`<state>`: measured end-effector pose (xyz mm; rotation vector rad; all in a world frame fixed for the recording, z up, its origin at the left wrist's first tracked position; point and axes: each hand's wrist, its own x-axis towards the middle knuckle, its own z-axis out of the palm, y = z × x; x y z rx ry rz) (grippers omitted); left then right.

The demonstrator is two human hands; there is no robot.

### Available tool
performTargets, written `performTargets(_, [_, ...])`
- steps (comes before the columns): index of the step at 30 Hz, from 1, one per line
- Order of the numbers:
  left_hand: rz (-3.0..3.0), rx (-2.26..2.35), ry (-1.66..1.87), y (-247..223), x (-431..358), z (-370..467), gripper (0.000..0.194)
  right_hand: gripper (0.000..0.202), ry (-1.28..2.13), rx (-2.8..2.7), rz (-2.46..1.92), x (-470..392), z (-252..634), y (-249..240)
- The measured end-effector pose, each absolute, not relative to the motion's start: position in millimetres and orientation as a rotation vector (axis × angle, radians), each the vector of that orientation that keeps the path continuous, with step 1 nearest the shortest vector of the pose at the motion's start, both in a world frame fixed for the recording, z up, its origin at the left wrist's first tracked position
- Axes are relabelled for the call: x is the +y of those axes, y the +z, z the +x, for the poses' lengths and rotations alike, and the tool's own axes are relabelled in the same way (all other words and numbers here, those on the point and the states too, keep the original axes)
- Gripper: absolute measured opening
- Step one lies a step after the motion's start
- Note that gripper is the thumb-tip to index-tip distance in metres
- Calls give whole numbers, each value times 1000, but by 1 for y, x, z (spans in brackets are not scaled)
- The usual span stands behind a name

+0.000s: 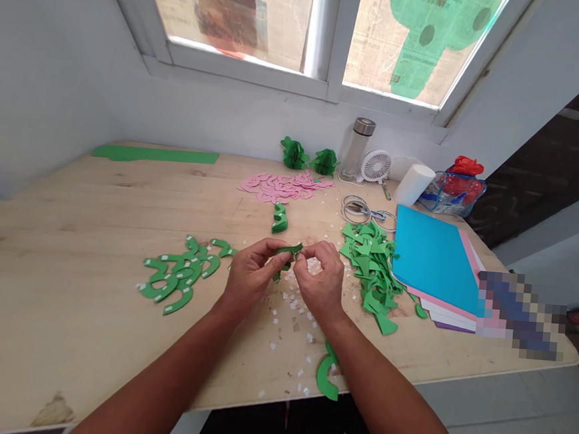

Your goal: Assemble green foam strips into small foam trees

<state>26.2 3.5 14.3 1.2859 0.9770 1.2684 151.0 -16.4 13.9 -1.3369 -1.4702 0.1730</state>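
Between thumb and fingers, my left hand (255, 268) grips a curved green foam-like piece (289, 249) above the table. My right hand (321, 273) is closed in a pinch at that piece's right end, where a small whitish bit shows; exactly what lies between those fingertips is too small to tell. To the left lies a loose heap of green curved pieces (179, 272) with white tape squares on their ends. A short stack of similar green pieces (280, 219) is just beyond my hands. Near the front edge, another green curved piece (327, 377) is partly under my right forearm.
White paper bits (295, 304) are scattered below my hands. Green scraps (373, 267) and coloured sheets (434, 255) lie at right. Behind are pink cutouts (284, 186), tape rolls (355, 210), a bottle (357, 152), a small fan (376, 165) and a white roll (415, 185).
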Motion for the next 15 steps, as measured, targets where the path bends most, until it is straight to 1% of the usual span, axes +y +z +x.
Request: performTargets(15, [905, 865, 1250, 14, 11, 25, 22, 12, 164, -1436, -1348, -13, 156, 13])
